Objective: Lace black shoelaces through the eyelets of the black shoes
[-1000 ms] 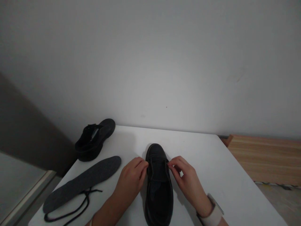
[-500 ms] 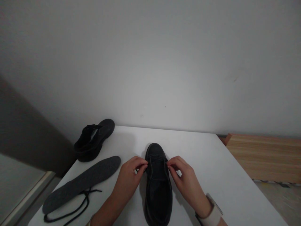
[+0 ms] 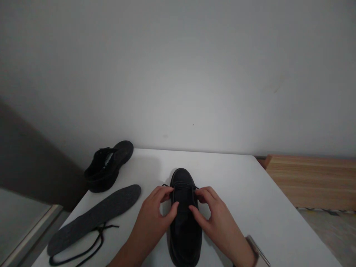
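Note:
A black shoe [image 3: 183, 226] lies on the white table [image 3: 244, 196], toe pointing away from me. My left hand [image 3: 155, 218] pinches the shoe's left edge near the front eyelets, thumb laid over the tongue. My right hand [image 3: 215, 218] grips the right edge in the same way, thumb across the top. A thin black lace end [image 3: 165, 185] sticks out just beyond my left fingers. A pale wristband shows on my right wrist [image 3: 257, 254].
A second black shoe [image 3: 108, 165] sits at the table's far left corner. A dark grey insole [image 3: 94, 218] lies to the left, with a loose black lace [image 3: 83, 248] beside it. A wooden surface [image 3: 308, 181] stands to the right, past the table edge.
Both thumbs have moved inward over the shoe's tongue. The fingertips shifted slightly forward and a lace end now shows by the left fingers. The shoe stayed in place.

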A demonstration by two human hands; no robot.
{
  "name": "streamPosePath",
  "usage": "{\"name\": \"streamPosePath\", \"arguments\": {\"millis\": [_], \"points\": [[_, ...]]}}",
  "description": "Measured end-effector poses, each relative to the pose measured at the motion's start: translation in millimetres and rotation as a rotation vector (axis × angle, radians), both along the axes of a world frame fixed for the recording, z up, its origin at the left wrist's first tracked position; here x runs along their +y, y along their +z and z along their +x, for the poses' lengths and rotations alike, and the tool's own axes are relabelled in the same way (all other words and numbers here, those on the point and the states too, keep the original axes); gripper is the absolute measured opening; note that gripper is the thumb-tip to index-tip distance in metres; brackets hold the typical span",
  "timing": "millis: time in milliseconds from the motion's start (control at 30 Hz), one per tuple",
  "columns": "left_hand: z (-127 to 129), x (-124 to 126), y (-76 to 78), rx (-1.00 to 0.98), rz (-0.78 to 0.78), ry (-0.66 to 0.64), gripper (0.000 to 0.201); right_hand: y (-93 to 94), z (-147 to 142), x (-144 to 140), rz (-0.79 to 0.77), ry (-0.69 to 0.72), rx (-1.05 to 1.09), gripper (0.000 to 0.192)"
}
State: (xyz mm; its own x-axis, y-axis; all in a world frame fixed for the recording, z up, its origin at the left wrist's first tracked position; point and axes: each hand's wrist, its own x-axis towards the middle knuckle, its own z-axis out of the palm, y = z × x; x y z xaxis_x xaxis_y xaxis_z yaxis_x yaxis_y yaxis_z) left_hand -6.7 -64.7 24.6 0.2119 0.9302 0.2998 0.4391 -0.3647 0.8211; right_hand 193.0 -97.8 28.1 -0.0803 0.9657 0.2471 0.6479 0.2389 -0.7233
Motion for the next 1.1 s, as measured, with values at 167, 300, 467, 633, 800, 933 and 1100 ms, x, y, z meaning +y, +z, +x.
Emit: {"name": "streamPosePath", "arguments": {"millis": [167,300,467,633,800,933,1100], "points": [[-5.3,2.0,-2.8,-0.11,-0.158,0.006,0.027,-2.3,-1.2,1.1,0.026,-0.021,-0.003,0.023],[-8.1,2.4,-4.3,-0.205,-0.273,0.033,0.033,-3.3,0.3,2.2,0.015,-0.017,0.014,0.023],[-11.2,3.0,-2.9,-0.211,-0.246,-0.011,0.037,-5.3,3.4,0.9,0.017,-0.036,0.041,0.023],[-7.3,6.9,0.3,0.017,-0.08,-0.031,0.034,-12.1,5.0,-2.4,0.022,-0.068,0.058,0.038],[2.3,11.1,0.7,0.183,-0.025,-0.006,0.032,-10.1,-0.2,-1.6,0.07,-0.041,-0.047,0.042],[7.6,12.7,4.9,0.328,-0.043,-0.009,0.029,-2.1,-6.5,2.0,0.008,-0.043,-0.179,0.045],[14.2,15.4,16.9,0.547,-0.074,-0.003,0.024,-0.3,-9.4,4.9,-0.017,-0.052,-0.232,0.041]]}}
